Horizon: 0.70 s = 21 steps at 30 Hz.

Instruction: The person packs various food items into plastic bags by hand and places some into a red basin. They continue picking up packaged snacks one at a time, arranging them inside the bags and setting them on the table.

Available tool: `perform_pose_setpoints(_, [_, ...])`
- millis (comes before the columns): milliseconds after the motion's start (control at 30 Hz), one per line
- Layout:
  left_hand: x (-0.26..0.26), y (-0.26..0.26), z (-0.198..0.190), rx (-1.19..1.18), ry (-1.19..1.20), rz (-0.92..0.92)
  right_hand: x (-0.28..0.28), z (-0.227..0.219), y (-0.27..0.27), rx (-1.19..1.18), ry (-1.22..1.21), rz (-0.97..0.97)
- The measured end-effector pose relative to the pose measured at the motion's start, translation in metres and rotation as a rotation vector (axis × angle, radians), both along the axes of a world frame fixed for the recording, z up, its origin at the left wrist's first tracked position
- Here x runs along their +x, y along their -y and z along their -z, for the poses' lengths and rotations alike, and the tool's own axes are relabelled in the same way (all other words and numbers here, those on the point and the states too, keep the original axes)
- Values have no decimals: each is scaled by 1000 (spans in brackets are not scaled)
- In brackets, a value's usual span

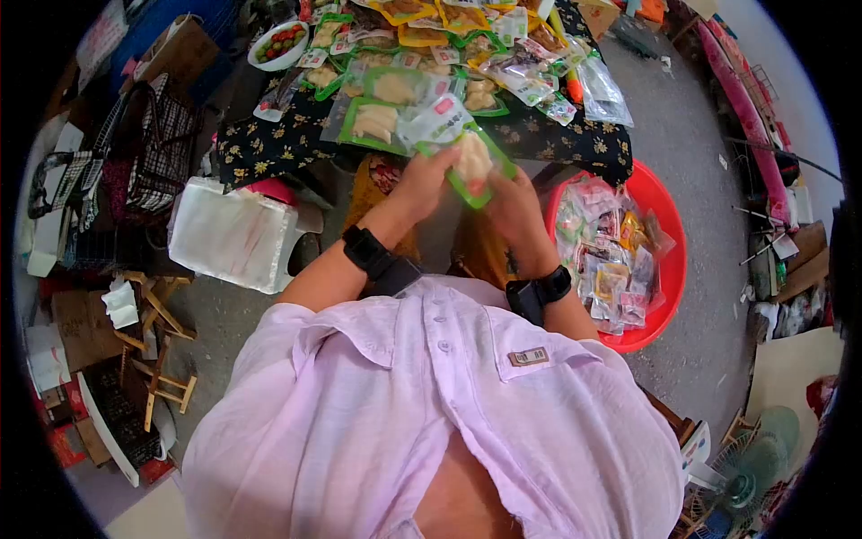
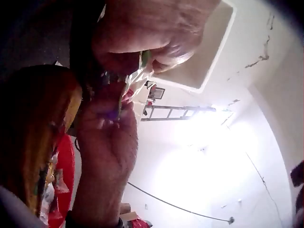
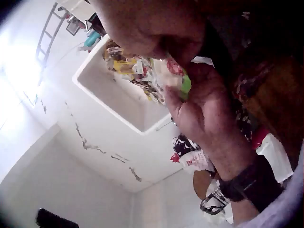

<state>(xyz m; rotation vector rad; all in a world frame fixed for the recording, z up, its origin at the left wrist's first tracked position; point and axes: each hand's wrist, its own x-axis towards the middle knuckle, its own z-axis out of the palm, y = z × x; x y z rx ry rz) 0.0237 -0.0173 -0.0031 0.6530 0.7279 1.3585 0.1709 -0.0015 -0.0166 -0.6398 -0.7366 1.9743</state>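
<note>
A green-edged clear packet with pale pieces inside [image 1: 473,166] is held between both hands above the near edge of the patterned cloth [image 1: 269,148]. My left hand [image 1: 422,186] grips its left side, and my right hand [image 1: 518,214] pinches its lower right edge. Two similar packets [image 1: 373,124] lie just beyond on the cloth. The left wrist view has my left hand [image 2: 152,26] at the top, facing my right hand [image 2: 107,137]. In the right wrist view, part of the packet [image 3: 185,85] shows between my right hand [image 3: 154,23] and left hand [image 3: 206,111]; several fingertips are hidden.
Many packets [image 1: 426,38] are heaped at the table's far side, near a white bowl of small round items [image 1: 278,45]. A red tub [image 1: 673,260] holding packets stands at the right. Clear plastic sheets [image 1: 232,235] lie at the left, above wooden stools [image 1: 157,359].
</note>
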Motion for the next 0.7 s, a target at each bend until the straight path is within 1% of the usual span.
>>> perform_pose_setpoints(67, [-2,1,-5,29,-60,29,5,-1,-2,32,36,88])
perform_pose_setpoints(100, [-6,-1,-5,59,-272,-21,11,-1,-4,48,54,132])
perform_pose_setpoints(167, [-18,-9,-2,119,-693,-115,25,-9,-9,295,485,220])
perform_pose_setpoints(233, [-26,-18,-3,276,-1324,-299,36,-8,-15,292,488,310])
perform_pose_setpoints(267, [-27,-21,-3,357,-1637,-396,39,-2,-23,168,273,350])
perform_pose_setpoints(300, [-25,-24,-9,295,-1713,-336,38,1,-28,45,56,386])
perform_pose_setpoints(367, [-18,-31,-22,168,-1858,-212,39,6,-32,90,93,421])
perform_pose_setpoints(467, [-15,-44,-5,176,-1961,-182,33,-2,-28,103,152,429])
perform_pose_setpoints(567, [-16,-50,4,149,-1929,-286,27,-5,-27,107,154,407])
perform_pose_setpoints(667, [-20,-52,7,131,-1861,-306,25,4,-34,126,126,343])
perform_pose_setpoints(700, [-21,-52,5,85,-1842,-298,25,8,-37,127,132,305])
